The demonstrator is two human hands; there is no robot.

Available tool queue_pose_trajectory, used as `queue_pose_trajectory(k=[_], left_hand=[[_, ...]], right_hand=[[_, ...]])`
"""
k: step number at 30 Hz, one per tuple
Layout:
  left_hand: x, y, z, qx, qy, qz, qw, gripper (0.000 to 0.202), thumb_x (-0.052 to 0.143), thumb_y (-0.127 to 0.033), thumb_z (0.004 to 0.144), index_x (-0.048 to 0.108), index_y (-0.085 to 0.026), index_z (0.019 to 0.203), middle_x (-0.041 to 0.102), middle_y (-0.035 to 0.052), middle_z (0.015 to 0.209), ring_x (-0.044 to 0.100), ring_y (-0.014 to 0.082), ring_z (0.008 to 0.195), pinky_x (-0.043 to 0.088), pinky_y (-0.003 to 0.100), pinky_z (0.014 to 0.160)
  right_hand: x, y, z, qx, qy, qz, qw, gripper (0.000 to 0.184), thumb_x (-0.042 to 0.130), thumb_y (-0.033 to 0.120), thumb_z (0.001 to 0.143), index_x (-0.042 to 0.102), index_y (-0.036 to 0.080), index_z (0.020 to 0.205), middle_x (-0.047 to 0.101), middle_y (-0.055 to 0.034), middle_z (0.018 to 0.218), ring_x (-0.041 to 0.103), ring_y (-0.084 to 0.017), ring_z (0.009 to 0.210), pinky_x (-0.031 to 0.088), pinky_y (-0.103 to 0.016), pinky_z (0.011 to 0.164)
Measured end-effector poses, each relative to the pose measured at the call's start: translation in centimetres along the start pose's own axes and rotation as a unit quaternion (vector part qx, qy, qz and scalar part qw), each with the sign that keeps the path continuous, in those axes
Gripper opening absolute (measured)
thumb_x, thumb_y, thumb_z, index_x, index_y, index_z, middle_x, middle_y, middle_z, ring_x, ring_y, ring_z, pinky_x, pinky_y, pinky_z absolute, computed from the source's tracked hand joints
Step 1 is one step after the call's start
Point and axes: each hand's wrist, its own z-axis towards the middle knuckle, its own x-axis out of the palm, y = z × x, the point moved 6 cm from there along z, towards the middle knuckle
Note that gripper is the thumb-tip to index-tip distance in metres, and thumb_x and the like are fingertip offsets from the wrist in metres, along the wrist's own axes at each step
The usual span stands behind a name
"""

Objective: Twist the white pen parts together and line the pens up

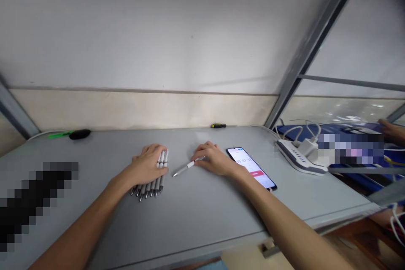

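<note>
Shows the fingers (155, 152) of the left hand (148, 165) pressed together and curled over the upper ends of a row of pens (151, 188), holding them side by side and flat on the tabletop (196, 215). Note the tips sticking out below the palm, toward the near edge. Shows the fingers (202, 157) of the right hand (215, 160) pinching the top end of a single pen (184, 169), tip down on the tabletop, just beside the row but apart from it.

To be read as well advanced: several pens gathered and lined up, one not yet laid with the rest, no other loose pens in view.

Further out, see a phone (253, 169) with a lit screen, just right of the right wrist; a white power strip (299, 159) with cables, near the right edge; a small screwdriver (218, 125) and a black object (79, 134) along the back wall. At far right, note another person's hand (392, 130), well apart.
</note>
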Motion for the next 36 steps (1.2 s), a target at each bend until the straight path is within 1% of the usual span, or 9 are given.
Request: queue_pose_trajectory(k=[7, 11, 14, 18, 21, 25, 28, 32, 36], left_hand=[[0.1, 0.2, 0.2, 0.018, -0.014, 0.004, 1.000, 0.046, 0.051, -0.044, 0.077, 0.047, -0.030, 0.120, 0.050, 0.0065, 0.132, 0.040, 0.0323, 0.125, 0.036, 0.054, 0.095], [0.0, -0.1, 0.3, 0.034, -0.048, 0.012, 0.998, 0.042, 0.051, -0.042, 0.078, 0.048, -0.030, 0.118, 0.051, 0.0060, 0.130, 0.040, 0.0323, 0.123, 0.033, 0.054, 0.095], [-0.2, -1.1, 0.2, 0.066, -0.092, 0.013, 0.993, 0.040, 0.051, -0.040, 0.080, 0.049, -0.029, 0.119, 0.052, 0.0057, 0.129, 0.042, 0.0309, 0.121, 0.030, 0.054, 0.097], [-0.4, -3.4, -0.2, 0.127, -0.143, -0.009, 0.981, 0.034, 0.049, -0.039, 0.086, 0.051, -0.027, 0.117, 0.057, 0.0048, 0.122, 0.046, 0.0270, 0.116, 0.030, 0.048, 0.099], [-0.1, -4.8, -0.4, 0.163, -0.130, -0.027, 0.978, 0.027, 0.042, -0.037, 0.091, 0.055, -0.026, 0.113, 0.063, 0.0028, 0.109, 0.053, 0.0221, 0.106, 0.031, 0.044, 0.098], [-0.5, -4.8, -0.3, 0.152, -0.152, -0.054, 0.975, 0.028, 0.038, -0.038, 0.094, 0.061, -0.025, 0.102, 0.064, 0.0015, 0.088, 0.057, 0.0176, 0.084, 0.039, 0.038, 0.089], [-1.1, -4.1, -0.1, 0.141, -0.183, -0.080, 0.969, 0.026, 0.042, -0.038, 0.092, 0.062, -0.024, 0.101, 0.063, 0.0011, 0.083, 0.057, 0.0159, 0.076, 0.041, 0.034, 0.081], [-1.3, -3.7, 0.1, 0.142, -0.187, -0.086, 0.968, 0.026, 0.043, -0.038, 0.092, 0.062, -0.024, 0.101, 0.062, 0.0003, 0.081, 0.056, 0.0154, 0.075, 0.041, 0.032, 0.078], [-1.2, -4.1, -0.2, 0.146, -0.199, -0.049, 0.968, 0.026, 0.037, -0.035, 0.095, 0.059, -0.023, 0.101, 0.063, 0.0010, 0.087, 0.056, 0.0169, 0.084, 0.034, 0.037, 0.089]], right_hand=[[-1.4, -0.5, -0.1, 0.034, -0.041, -0.009, 0.999, 0.022, 0.045, 0.023, 0.093, 0.067, 0.022, 0.098, 0.068, -0.0059, 0.099, 0.056, -0.021, 0.094, 0.034, -0.036, 0.085], [-1.9, -0.8, -0.2, 0.050, -0.043, 0.033, 0.997, 0.024, 0.044, 0.021, 0.091, 0.068, 0.020, 0.094, 0.069, -0.0060, 0.096, 0.058, -0.018, 0.085, 0.038, -0.030, 0.077], [-2.1, -0.9, -0.3, 0.057, -0.043, 0.082, 0.994, 0.024, 0.044, 0.022, 0.090, 0.068, 0.019, 0.092, 0.068, -0.0050, 0.093, 0.057, -0.016, 0.080, 0.039, -0.026, 0.070], [-2.1, -0.7, -0.3, 0.065, -0.023, 0.146, 0.987, 0.024, 0.046, 0.028, 0.090, 0.068, 0.018, 0.087, 0.063, -0.0016, 0.077, 0.049, -0.013, 0.066, 0.034, -0.024, 0.060], [-2.0, -0.3, -0.2, 0.061, -0.002, 0.202, 0.977, 0.027, 0.047, 0.034, 0.090, 0.068, 0.018, 0.084, 0.056, 0.0005, 0.069, 0.043, -0.011, 0.061, 0.031, -0.024, 0.056], [-2.2, -0.6, -0.2, 0.069, 0.014, 0.302, 0.951, 0.026, 0.061, 0.039, 0.081, 0.068, 0.019, 0.096, 0.057, -0.0006, 0.075, 0.047, -0.012, 0.065, 0.034, -0.025, 0.058], [-2.8, -1.2, -0.3, 0.081, -0.004, 0.364, 0.928, 0.041, 0.074, 0.035, 0.069, 0.065, 0.019, 0.106, 0.059, -0.0009, 0.078, 0.049, -0.012, 0.066, 0.036, -0.024, 0.059], [-3.3, -1.3, -0.5, 0.090, -0.007, 0.370, 0.924, 0.032, 0.065, 0.042, 0.077, 0.068, 0.016, 0.096, 0.057, -0.0001, 0.069, 0.041, -0.009, 0.058, 0.028, -0.023, 0.051], [-2.5, -1.0, -0.6, 0.117, 0.032, 0.379, 0.918, 0.035, 0.060, 0.048, 0.081, 0.069, 0.014, 0.084, 0.050, 0.0023, 0.060, 0.029, -0.007, 0.050, 0.021, -0.024, 0.048]])
